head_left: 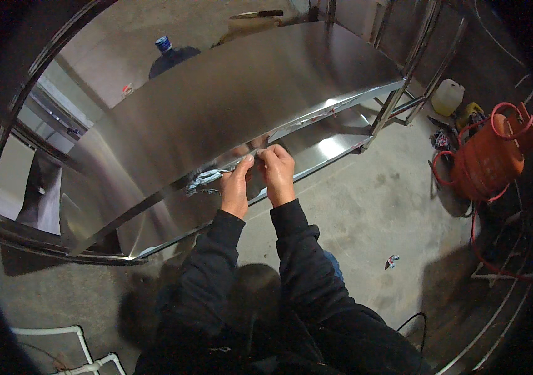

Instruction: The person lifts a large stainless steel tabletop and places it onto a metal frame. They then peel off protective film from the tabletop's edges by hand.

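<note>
A long stainless-steel table stretches before me, with a lower shelf under its top. Both hands meet at the middle of its front edge. My left hand is closed, thumb and finger pinching thin plastic film at the edge. Touching close beside it, my right hand also pinches at the film; its fingertips partly hide the grip. Crumpled pale-blue plastic film hangs from the edge just left of my left hand. To the right of my hands, the front edge looks ragged with whitish film.
An orange gas cylinder with a red hose stands on the floor at right, near a whitish jug. Metal posts rise at the table's right end. White pipes lie at lower left. A blue can is beyond the table.
</note>
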`<state>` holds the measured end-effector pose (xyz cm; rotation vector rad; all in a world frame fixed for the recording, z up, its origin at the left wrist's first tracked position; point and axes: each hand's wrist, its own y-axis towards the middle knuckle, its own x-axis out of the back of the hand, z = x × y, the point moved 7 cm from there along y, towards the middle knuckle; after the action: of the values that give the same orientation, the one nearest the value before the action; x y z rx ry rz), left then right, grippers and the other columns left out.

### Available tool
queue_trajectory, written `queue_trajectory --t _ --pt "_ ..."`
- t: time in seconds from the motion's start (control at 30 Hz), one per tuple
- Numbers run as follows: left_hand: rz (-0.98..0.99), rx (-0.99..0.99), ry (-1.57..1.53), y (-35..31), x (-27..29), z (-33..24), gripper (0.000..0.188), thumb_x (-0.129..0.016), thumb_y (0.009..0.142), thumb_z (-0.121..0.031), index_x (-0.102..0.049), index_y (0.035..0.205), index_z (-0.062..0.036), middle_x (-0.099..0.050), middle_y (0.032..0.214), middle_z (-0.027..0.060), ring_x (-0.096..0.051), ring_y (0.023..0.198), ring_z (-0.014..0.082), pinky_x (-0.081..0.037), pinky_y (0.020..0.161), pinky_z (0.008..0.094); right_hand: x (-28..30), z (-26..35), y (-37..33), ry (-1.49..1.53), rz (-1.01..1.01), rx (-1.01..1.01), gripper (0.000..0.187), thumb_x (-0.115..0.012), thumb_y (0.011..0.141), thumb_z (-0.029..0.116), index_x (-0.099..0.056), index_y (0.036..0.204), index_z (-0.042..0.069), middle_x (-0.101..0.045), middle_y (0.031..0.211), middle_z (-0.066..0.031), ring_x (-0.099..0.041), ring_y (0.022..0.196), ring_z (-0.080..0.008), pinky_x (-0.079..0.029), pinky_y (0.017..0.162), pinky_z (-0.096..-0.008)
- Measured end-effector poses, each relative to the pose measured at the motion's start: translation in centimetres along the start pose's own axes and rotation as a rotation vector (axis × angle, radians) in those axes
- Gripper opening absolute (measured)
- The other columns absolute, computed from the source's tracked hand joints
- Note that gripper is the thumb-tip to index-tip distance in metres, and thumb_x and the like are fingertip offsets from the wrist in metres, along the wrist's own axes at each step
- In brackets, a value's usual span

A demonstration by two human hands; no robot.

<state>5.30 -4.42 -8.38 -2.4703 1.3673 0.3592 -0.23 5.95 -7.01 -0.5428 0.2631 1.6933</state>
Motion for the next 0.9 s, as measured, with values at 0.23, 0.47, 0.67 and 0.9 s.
queue_trajectory --t 0.23,0.47,0.67,0.9 --pt "0.016 0.083 -0.127 -0.6 -2.8 0.5 0.023 -0.062 0.08 -0.034 -0.06 0.078 -0.0112 -0.05 0.068 -0.0047 -0.041 0.058 0.0065 -0.028 0.05 0.0222 0.0 -0.7 -0.7 0.167 0.133 -0.17 0.014 -0.054 0.08 0.011 -0.05 0.067 0.007 -0.048 0.057 0.0015 -0.041 0.047 -0.0056 -0.03 0.041 -0.0202" --pt "-0.135 0.164 -0.208 -0.4 -3.9 0.8 0.018 -0.065 0.078 -0.026 -0.06 0.084 -0.0107 -0.056 0.078 -0.0039 -0.051 0.071 0.0072 -0.038 0.062 0.0249 3.0 2.0 1.1 0.018 0.006 0.069 0.021 -0.064 0.079 0.022 -0.054 0.072 0.005 -0.051 0.061 0.0021 -0.041 0.049 -0.0043 -0.031 0.044 -0.0191" --pt "-0.121 0.178 -0.156 -0.5 -3.9 0.4 0.016 -0.065 0.078 -0.025 -0.059 0.086 -0.0127 -0.057 0.081 -0.0034 -0.051 0.079 0.0078 -0.037 0.073 0.03 4.0 4.7 3.7 0.065 -0.067 0.076 0.022 -0.066 0.078 0.022 -0.055 0.075 0.003 -0.053 0.063 0.0015 -0.042 0.052 -0.0039 -0.031 0.045 -0.0187" --pt "-0.09 0.223 -0.083 -0.7 -3.9 -0.2 0.014 -0.062 0.079 -0.024 -0.057 0.084 -0.0121 -0.056 0.08 -0.0024 -0.051 0.079 0.0085 -0.04 0.071 0.0282 3.6 4.6 3.7 0.25 -0.035 -0.07 0.018 -0.06 0.078 0.008 -0.048 0.065 0.007 -0.05 0.06 0.0021 -0.04 0.051 -0.0036 -0.03 0.044 -0.0193"
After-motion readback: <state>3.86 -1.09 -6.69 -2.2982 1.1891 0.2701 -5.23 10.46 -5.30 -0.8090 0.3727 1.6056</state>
